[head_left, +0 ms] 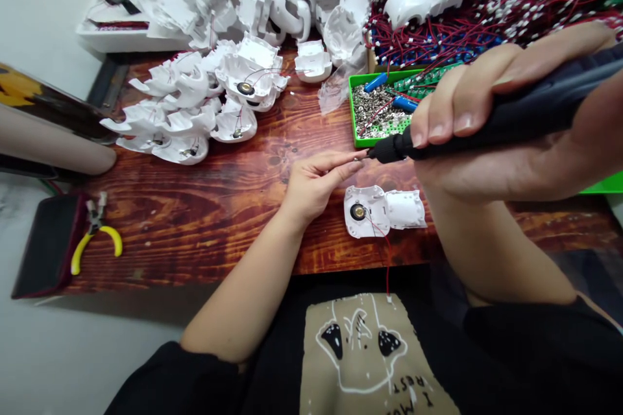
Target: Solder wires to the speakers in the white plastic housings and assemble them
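My right hand (487,117) is wrapped round a black electric screwdriver (520,107), whose tip points left. At that tip, the thumb and forefinger of my left hand (311,185) are pinched together on a small shiny screw (358,159). Just below the tool lies a white plastic housing (367,198), its inner side up. A round speaker (358,211) is set in it, and a thin red wire (388,253) runs from there over the table's edge. A green tray (357,141) of small metal screws stands behind the tool's tip.
White plastic shells (243,0) are heaped along the back, with speaker-fitted housings (180,110) at left. Bundles of red wires (545,0) fill the back right. Yellow-handled pliers (97,233) lie at far left beside a dark phone-like case (48,240). A clear plastic bag (335,91) lies near the tray.
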A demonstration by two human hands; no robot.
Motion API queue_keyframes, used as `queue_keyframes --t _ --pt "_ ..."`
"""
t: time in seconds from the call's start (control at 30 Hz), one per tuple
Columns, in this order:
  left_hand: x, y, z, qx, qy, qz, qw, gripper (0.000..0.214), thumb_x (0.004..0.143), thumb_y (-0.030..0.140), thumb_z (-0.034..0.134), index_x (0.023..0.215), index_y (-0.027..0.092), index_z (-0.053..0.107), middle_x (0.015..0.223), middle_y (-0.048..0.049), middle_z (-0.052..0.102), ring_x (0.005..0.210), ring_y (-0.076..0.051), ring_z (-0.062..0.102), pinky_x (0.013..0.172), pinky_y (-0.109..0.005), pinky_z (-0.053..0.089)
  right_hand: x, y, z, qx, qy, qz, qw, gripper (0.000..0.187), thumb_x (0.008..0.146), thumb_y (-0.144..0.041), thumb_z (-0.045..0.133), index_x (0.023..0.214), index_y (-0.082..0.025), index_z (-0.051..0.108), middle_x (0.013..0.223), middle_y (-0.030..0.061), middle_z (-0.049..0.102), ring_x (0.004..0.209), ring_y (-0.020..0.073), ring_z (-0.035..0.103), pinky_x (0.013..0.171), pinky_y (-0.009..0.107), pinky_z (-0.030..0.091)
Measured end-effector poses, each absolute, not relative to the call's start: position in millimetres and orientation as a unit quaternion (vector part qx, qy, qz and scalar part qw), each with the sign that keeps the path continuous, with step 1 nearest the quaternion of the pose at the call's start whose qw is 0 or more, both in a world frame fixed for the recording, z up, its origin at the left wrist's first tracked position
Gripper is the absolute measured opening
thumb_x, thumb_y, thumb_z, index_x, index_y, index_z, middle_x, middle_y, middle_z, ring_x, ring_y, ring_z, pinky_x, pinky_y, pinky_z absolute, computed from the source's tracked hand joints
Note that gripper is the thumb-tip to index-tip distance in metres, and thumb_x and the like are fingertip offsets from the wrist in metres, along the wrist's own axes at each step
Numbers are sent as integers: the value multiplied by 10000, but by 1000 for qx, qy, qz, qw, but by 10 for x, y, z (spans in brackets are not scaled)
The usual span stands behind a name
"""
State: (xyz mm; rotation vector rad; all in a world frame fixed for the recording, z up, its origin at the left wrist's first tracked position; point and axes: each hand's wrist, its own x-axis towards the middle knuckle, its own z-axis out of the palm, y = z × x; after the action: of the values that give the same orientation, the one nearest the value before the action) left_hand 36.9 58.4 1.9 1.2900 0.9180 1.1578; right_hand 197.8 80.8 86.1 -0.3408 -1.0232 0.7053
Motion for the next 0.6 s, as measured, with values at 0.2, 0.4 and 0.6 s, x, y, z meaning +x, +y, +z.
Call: queue_keyframes --t 0.2,0.4,0.6 --pt "379 604 -1 519 375 478 601 171 795 327 853 961 297 827 1037 -30 806 1022 -204 755 1018 -346 572 1921 722 936 -183 -411 326 832 667 725 -918 473 593 -266 523 440 -45 414 343 105 396 294 315 320" --pt "384 628 -69 514 377 469 611 228 755 386 883 962 306 827 1013 -30 808 1011 -223 760 1026 -404 590 1919 631 974 -215 -412 372 804 647 790 -871 455 632 -250 545 480 -46 445 380 116 423 335 338 352" --pt "380 617 -81 510 383 449 626 271 784 436 858 1013 295 823 1028 -43 805 1021 -236 755 948 -394 627 2042 699 934 -224 -452 363 784 649 661 -888 597 588 -257 467 478 -47 455 399 111 471 329 298 404"
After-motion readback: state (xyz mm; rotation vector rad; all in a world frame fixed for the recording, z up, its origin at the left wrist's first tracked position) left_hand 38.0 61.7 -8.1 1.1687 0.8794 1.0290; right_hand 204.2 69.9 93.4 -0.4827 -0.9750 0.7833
